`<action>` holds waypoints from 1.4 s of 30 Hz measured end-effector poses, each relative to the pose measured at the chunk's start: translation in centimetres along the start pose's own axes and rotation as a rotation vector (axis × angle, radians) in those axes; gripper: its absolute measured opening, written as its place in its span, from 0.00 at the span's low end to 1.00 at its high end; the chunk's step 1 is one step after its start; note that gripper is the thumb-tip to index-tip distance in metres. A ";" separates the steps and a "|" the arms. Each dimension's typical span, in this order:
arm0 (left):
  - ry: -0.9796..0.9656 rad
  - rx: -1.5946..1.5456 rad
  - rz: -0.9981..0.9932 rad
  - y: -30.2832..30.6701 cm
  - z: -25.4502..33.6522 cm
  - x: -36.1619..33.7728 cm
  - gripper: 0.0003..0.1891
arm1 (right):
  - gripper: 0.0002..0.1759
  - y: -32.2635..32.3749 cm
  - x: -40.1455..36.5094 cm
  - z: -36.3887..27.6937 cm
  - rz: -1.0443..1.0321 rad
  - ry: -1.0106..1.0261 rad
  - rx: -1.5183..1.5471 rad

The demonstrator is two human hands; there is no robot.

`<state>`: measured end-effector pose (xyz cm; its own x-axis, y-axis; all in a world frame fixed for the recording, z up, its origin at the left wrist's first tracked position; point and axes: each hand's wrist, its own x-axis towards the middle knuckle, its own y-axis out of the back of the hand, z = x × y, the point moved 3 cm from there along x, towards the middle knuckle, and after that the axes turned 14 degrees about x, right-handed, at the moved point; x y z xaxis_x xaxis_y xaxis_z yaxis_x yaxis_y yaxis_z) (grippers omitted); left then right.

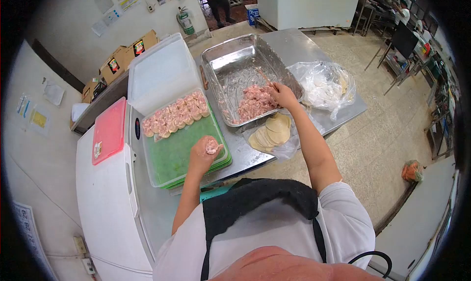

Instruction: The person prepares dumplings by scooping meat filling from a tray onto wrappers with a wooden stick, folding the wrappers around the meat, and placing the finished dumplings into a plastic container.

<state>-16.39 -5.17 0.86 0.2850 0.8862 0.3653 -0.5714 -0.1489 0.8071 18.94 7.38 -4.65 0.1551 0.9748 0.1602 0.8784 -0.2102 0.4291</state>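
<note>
My left hand (201,154) is closed round a small meat-topped dumpling (212,147), over the near right part of a green tray (174,158). Rows of filled dumplings (176,115) cover the far side of that tray. My right hand (283,95) grips a thin utensil (265,76), its fingers over the right part of a metal pan (230,60). Below that hand, a heap of pink minced meat (256,102) lies in the pan's near end. Round dough wrappers (274,131) rest on plastic just nearer than the pan.
A clear plastic bag (326,87) lies right of the pan on the metal table (299,43). White stacked containers (162,70) stand behind the tray, and a red lid (109,131) lies on the white freezer (105,197). A person (216,1) stands in the background.
</note>
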 end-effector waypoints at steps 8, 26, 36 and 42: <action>0.012 -0.030 -0.040 0.2 -0.1 0.1 0.14 | 0.23 0.1 -0.1 -0.4 0.012 -0.007 -0.005; 0.020 -0.086 -0.033 0.6 0.1 -0.2 0.14 | 0.25 -0.2 -0.2 -0.7 0.003 -0.001 -0.084; -0.011 -0.063 -0.010 0.3 -0.2 -0.2 0.15 | 0.22 -0.4 -0.2 -0.6 0.078 0.072 -0.082; 0.002 -0.079 -0.029 0.5 -0.1 -0.1 0.15 | 0.23 -0.5 -0.5 -0.7 0.050 -0.005 -0.102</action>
<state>-16.81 -5.31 1.13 0.3010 0.8904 0.3414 -0.6216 -0.0883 0.7783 18.10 6.99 -4.27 0.1996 0.9633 0.1796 0.8189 -0.2646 0.5092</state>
